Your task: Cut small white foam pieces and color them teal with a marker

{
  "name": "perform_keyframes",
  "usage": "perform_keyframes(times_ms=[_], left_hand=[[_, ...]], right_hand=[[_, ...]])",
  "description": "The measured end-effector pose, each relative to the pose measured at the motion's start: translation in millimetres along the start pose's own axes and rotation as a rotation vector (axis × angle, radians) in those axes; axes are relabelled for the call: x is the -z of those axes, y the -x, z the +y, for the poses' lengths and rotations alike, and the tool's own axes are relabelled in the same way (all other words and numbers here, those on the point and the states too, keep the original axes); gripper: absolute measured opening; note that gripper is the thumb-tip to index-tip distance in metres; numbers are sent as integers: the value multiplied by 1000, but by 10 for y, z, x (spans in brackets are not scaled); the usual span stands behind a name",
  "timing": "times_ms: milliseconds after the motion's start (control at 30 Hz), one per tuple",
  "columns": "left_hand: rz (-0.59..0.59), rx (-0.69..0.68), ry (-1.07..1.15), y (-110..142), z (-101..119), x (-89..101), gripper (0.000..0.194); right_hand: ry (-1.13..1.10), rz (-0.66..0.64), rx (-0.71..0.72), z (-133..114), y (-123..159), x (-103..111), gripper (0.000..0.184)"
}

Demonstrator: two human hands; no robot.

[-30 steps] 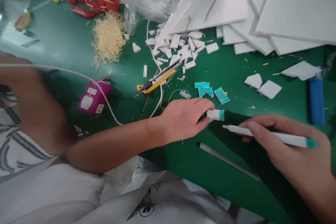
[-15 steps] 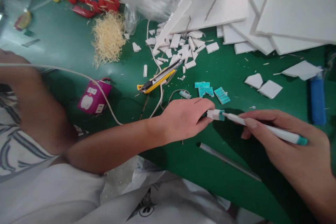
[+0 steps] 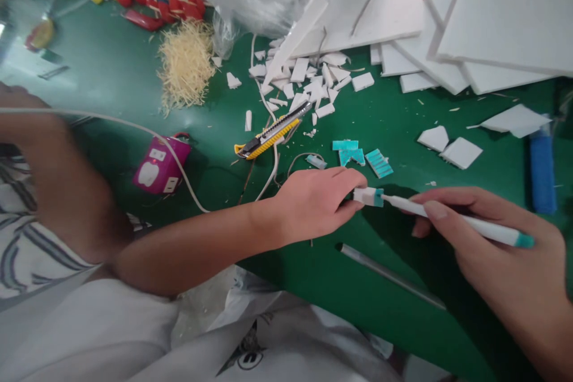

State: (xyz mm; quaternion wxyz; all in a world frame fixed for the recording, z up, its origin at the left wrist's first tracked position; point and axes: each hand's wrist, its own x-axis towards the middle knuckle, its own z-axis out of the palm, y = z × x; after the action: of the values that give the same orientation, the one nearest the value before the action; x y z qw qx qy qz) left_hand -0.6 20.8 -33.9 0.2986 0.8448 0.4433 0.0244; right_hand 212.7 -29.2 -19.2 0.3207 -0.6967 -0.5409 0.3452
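Note:
My left hand (image 3: 320,200) pinches a small white foam piece (image 3: 364,195) whose right end is coloured teal. Between the fingers and thumb of my right hand (image 3: 487,250) is a white marker (image 3: 465,222) with a teal end. Its tip points left and lies at or very close to the teal edge of the foam piece; exact contact cannot be made out. Just beyond my left hand lie teal-coloured foam pieces (image 3: 351,156), one of them striped (image 3: 379,163). A thin grey rod (image 3: 391,276) rests on the green table (image 3: 308,277) below my hands.
A yellow utility knife (image 3: 273,134) lies beside white foam scraps (image 3: 316,86). White foam sheets (image 3: 505,12) are stacked at back right. A pink power adapter (image 3: 162,164), a white cable (image 3: 147,130), a pile of thin sticks (image 3: 185,65) and another person's arm (image 3: 67,179) are at left.
The marker and my right hand have shifted slightly right, away from the foam piece. My left hand keeps its hold with almost no movement.

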Motion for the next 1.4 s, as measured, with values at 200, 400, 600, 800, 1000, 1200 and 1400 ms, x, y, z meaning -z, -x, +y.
perform_keyframes(times_ms=[200,400,600,800,1000,1200,1400], left_hand=[[-4,6,1,1,-7,1,20],[-15,11,-5,-10,3,4,20],[-18,11,2,-4,7,9,20],[-19,16,-8,-2,3,18,21],[-37,25,-6,-5,15,13,20],[-23,16,-12,-9,12,9,19],[-5,4,4,1,-1,3,19]], right_hand=[[20,-42,9,-7,18,-19,23],[26,1,-8,-9,12,-23,20],[-18,-16,-33,-42,24,-23,20],[-20,-33,-38,-51,38,-30,23],[-38,-44,-54,-38,27,-22,15],[-5,-50,-9,-27,10,-7,19],[-13,-73,-17,-23,24,-20,21]])
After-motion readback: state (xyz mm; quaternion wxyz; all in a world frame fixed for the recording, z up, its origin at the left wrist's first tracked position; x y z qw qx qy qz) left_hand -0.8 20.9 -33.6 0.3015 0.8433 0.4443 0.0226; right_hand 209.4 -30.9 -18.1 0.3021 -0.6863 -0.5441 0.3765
